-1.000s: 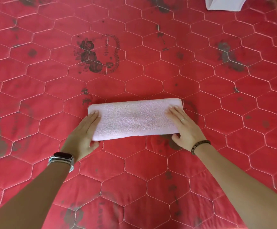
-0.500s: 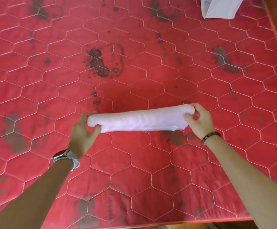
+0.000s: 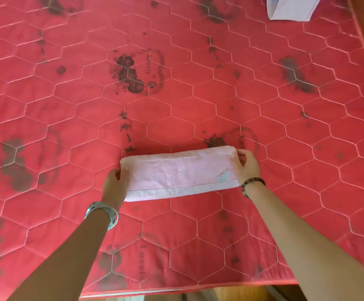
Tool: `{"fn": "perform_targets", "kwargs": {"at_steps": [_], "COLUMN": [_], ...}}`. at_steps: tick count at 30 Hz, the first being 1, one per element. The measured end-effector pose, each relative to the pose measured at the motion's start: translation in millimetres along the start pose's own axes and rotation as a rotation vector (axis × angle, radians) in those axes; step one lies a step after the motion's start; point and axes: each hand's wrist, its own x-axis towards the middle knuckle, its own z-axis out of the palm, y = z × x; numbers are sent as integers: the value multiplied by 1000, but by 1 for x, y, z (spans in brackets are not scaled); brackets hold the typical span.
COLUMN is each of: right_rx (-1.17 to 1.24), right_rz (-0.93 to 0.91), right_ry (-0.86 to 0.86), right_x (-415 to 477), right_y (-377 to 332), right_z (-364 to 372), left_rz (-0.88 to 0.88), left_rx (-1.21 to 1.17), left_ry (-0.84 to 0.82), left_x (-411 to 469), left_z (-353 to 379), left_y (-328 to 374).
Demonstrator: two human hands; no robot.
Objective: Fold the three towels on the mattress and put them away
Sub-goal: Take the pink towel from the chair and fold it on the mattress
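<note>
- The pink towel (image 3: 176, 173) is folded into a long, narrow band of soft terry with a faint raised pattern across its middle. It is held over the near half of the mattress, close to the front edge.
- A smooth, flat-woven hem band (image 3: 155, 193) runs along its near edge, and a small pale label (image 3: 223, 177) sits close to the right end.
- Whether the towel lies on the mattress or hangs just clear of it cannot be told. A thin shadow shows along its far edge.
- The left hand (image 3: 114, 183) has its grip closed on the towel's left end, with the thumb on top and the fingers tucked beneath.
- The right hand (image 3: 247, 165) has its grip closed on the right end, the fingers curled round the bunched layers.
- A metal wristwatch (image 3: 104, 211) is on the left wrist, and a bracelet of dark round beads (image 3: 252, 185) is on the right.
- The mattress (image 3: 198, 109) is red quilted cloth, stitched in pale thread into hexagons and printed with dark, worn rose motifs.
- 1 pale folded cloth (image 3: 291, 7), smooth and crisp-edged, lies at the far right corner, cut off by the frame.
- A wooden floor (image 3: 241, 294) shows below the mattress's front edge.
</note>
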Motion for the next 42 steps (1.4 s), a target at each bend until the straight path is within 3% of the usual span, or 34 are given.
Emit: {"fn": "perform_targets", "kwargs": {"at_steps": [2, 5, 10, 20, 25, 28, 34, 37, 42], "right_rx": [-112, -476, -752, -945, -692, -429, -231, 55, 324], "right_rz": [-49, -349, -789, -662, -652, -511, -171, 33, 44], "right_ry": [116, 216, -249, -301, -398, -475, -514, -556, -481], "right_x": [-4, -26, -74, -69, -90, -102, -94, -85, -71], "right_y": [-6, -15, -15, -12, -27, -35, -59, -74, -90], "right_z": [4, 14, 66, 103, 93, 93, 93, 76, 17], "left_rz": [-33, -88, -149, -181, -210, -156, 85, 185, 375], "left_rx": [34, -29, -101, -254, -450, -542, -400, -372, -244], "left_ry": [18, 17, 19, 104, 66, 13, -151, -139, -149], "left_x": [0, -4, -12, -12, -27, -40, -66, -81, -103], "left_z": [3, 7, 15, 17, 8, 3, 16, 33, 74], "left_y": [1, 1, 7, 3, 14, 30, 69, 95, 125]}}
